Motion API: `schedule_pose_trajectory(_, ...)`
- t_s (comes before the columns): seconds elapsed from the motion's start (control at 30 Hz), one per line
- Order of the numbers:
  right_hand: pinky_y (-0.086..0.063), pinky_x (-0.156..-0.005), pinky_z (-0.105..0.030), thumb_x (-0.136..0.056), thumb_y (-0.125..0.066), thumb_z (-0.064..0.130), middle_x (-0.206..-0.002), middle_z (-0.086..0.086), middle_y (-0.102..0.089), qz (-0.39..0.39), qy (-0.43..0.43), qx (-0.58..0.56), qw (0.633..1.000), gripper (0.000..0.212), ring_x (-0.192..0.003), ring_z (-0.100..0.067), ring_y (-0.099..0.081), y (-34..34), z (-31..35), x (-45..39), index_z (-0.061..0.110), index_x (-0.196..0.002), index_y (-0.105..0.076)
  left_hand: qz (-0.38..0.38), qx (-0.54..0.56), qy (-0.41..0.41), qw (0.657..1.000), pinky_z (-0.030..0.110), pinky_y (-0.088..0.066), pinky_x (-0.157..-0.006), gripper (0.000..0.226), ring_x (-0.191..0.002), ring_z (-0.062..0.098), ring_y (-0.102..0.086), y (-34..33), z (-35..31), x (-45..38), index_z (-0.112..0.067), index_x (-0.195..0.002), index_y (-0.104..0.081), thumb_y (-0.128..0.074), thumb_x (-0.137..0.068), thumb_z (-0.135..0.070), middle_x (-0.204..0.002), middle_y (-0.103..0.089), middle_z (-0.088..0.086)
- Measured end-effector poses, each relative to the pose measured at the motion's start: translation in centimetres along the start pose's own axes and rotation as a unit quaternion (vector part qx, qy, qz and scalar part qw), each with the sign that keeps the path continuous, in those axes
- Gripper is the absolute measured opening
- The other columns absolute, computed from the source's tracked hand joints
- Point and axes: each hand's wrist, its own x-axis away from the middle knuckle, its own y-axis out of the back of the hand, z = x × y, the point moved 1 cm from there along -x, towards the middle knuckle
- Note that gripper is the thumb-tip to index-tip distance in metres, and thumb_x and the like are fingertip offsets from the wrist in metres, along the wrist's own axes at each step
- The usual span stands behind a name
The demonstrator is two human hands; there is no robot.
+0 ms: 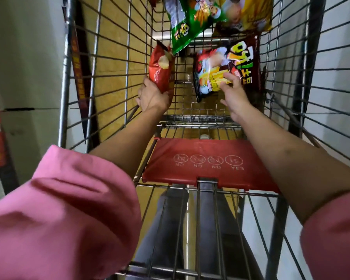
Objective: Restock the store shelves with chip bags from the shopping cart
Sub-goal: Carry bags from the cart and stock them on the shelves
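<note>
Reaching into the shopping cart (113,63) for chip bags.
Left hand (153,96) clamped on red bag (160,71) by left wall; right hand (233,91), fingers spread, touching dark bag (230,65).

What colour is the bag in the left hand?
Red, seen in the head view: the chip bag held by the left hand.

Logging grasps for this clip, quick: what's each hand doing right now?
Left hand: grips the red chip bag.
Right hand: open, fingers reaching onto the dark chip bag, not gripping it.
</note>
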Motion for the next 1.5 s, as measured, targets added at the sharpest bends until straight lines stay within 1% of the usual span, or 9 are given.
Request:
schedule_pose_trajectory(0.43,-0.045,-0.098,-0.036,-0.083,-0.07,0.042,-0.119,-0.004,-0.031,-0.063,0.048,0.061,0.995,0.027,-0.111,-0.023,-0.045,0.8,3.3,5.0,0.029,-0.096,-0.051,0.095,0.182,0.021,0.978,0.04,-0.043,-0.102,0.056,-0.119,0.033,-0.051,4.3,0.0,2.5,-0.009,-0.126,-0.036,-0.07,-0.083,-0.021,-0.129,-0.052,0.014)
schedule_pose_trajectory(0.67,-0.052,-0.084,-0.041,-0.077,-0.077,0.021,-0.129,-0.012,-0.033,-0.145,0.068,0.056,0.985,0.035,-0.1,-0.027,-0.049,1.9,5.3,10.2,0.032,-0.084,-0.044,0.115,0.248,-0.037,0.961,0.043,-0.048,-0.098,0.056,-0.109,0.031,-0.06,7.5,-1.6,5.0,-0.004,-0.123,-0.041,-0.073,-0.079,-0.016,-0.123,-0.059,0.015)
schedule_pose_trajectory(0.83,-0.044,-0.078,-0.03,-0.077,-0.073,0.009,-0.136,-0.01,-0.036,-0.175,0.102,0.061,0.977,0.042,-0.102,-0.029,-0.051,1.8,6.8,15.2,0.035,-0.073,-0.04,0.154,0.279,-0.079,0.944,0.045,-0.049,-0.096,0.059,-0.108,0.03,-0.059,11.5,-1.4,6.9,-0.005,-0.127,-0.039,-0.071,-0.079,-0.018,-0.122,-0.057,0.013)
schedule_pose_trajectory(1.0,-0.042,-0.078,-0.025,-0.082,-0.067,-0.004,-0.115,-0.004,-0.042,-0.189,0.148,0.039,0.97,0.049,-0.107,-0.024,-0.048,1.9,8.8,20.7,0.029,-0.115,-0.051,0.23,0.327,-0.127,0.908,0.037,-0.056,-0.081,0.053,-0.096,0.028,-0.066,15.9,-1.2,9.0,-0.001,-0.124,-0.045,-0.066,-0.08,-0.023,-0.115,-0.063,0.013)
schedule_pose_trajectory(1.1,-0.039,-0.089,-0.028,-0.078,-0.067,-0.01,-0.14,-0.013,-0.031,-0.207,0.165,0.014,0.964,0.089,-0.125,-0.026,-0.041,2.3,10.4,24.1,0.037,-0.144,-0.03,0.254,0.374,-0.154,0.879,0.03,-0.055,-0.069,0.045,-0.082,0.027,-0.068,19.0,-1.4,10.6,0.003,-0.116,-0.051,-0.062,-0.08,-0.021,-0.103,-0.067,0.015)
schedule_pose_trajectory(1.23,-0.033,-0.111,-0.044,-0.067,-0.068,-0.019,-0.154,-0.008,-0.026,-0.209,0.211,-0.031,0.954,0.12,-0.139,-0.027,-0.03,1.9,12.4,28.7,0.027,-0.152,0.002,0.359,0.414,-0.197,0.813,0.025,-0.054,-0.057,0.011,-0.054,0.017,-0.064,23.3,-1.2,13.3,-0.008,-0.089,-0.051,-0.042,-0.092,-0.014,-0.072,-0.064,0.006)
schedule_pose_trajectory(1.37,-0.032,-0.112,-0.049,-0.064,-0.074,-0.004,-0.154,-0.012,-0.024,-0.217,0.2,-0.001,0.955,0.111,-0.139,-0.031,-0.03,1.5,14.0,33.2,0.02,-0.152,-0.011,0.409,0.415,-0.27,0.766,0.03,-0.058,-0.067,0.024,-0.065,0.021,-0.07,27.1,-0.3,15.3,-0.008,-0.1,-0.056,-0.053,-0.092,-0.03,-0.082,-0.07,0.009)
schedule_pose_trajectory(1.43,-0.042,-0.104,-0.048,-0.05,-0.077,0.013,-0.141,-0.016,-0.043,-0.224,0.211,0.004,0.952,0.087,-0.123,-0.032,-0.049,1.8,14.5,34.6,0.02,-0.132,-0.047,0.416,0.397,-0.3,0.761,0.034,-0.057,-0.074,0.059,-0.079,0.026,-0.072,29.0,0.1,16.5,-0.007,-0.112,-0.058,-0.072,-0.073,-0.05,-0.096,-0.072,0.013)
schedule_pose_trajectory(1.5,-0.051,-0.093,-0.048,-0.045,-0.076,0.018,-0.124,-0.014,-0.057,-0.217,0.238,-0.025,0.946,0.067,-0.106,-0.031,-0.06,2.3,14.9,36.4,0.021,-0.109,-0.058,0.412,0.391,-0.315,0.76,0.036,-0.058,-0.074,0.094,-0.079,0.026,-0.072,30.7,0.6,17.5,-0.005,-0.12,-0.055,-0.085,-0.047,-0.055,-0.095,-0.074,0.012)
